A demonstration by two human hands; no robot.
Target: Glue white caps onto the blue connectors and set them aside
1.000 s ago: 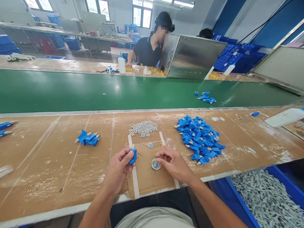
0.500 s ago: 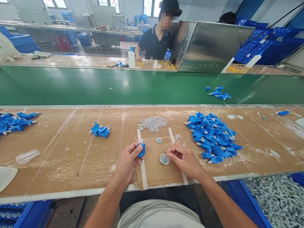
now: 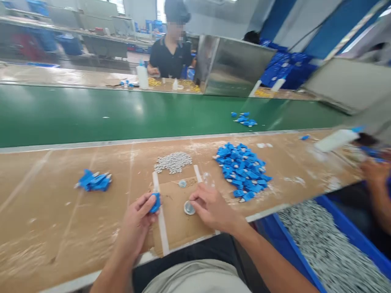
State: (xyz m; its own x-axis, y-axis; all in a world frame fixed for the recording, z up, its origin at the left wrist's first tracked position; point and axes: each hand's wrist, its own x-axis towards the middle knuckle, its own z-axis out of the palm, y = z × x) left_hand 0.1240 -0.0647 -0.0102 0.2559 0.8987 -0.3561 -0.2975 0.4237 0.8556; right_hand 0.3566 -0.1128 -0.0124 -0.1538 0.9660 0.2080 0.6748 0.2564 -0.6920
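My left hand point(image 3: 141, 215) pinches a blue piece point(image 3: 155, 203) between thumb and fingers, above the left white tape strip. My right hand point(image 3: 210, 205) is closed at the rim of a small round dish point(image 3: 189, 208); whatever its fingertips hold is too small to make out. Behind the dish lies a smaller round lid-like item point(image 3: 182, 184) on the cardboard sheet point(image 3: 174, 228). A heap of small grey pieces point(image 3: 173, 162) sits beyond the sheet. To the right is a large pile of blue pieces point(image 3: 242, 169), and a smaller blue group point(image 3: 94, 181) lies on the left.
A green belt point(image 3: 122, 118) runs behind the table, with several blue pieces point(image 3: 244, 119) on it. Across it stands a person point(image 3: 171, 57) beside a metal panel point(image 3: 238, 67). A white bottle point(image 3: 336, 140) and another person's arm point(image 3: 377, 187) are at right, above a blue bin point(image 3: 293, 252).
The camera view has turned right and tilted, so the table contents appear further left. A bottle and another person's arm have come into view. Both my hands keep their holds.
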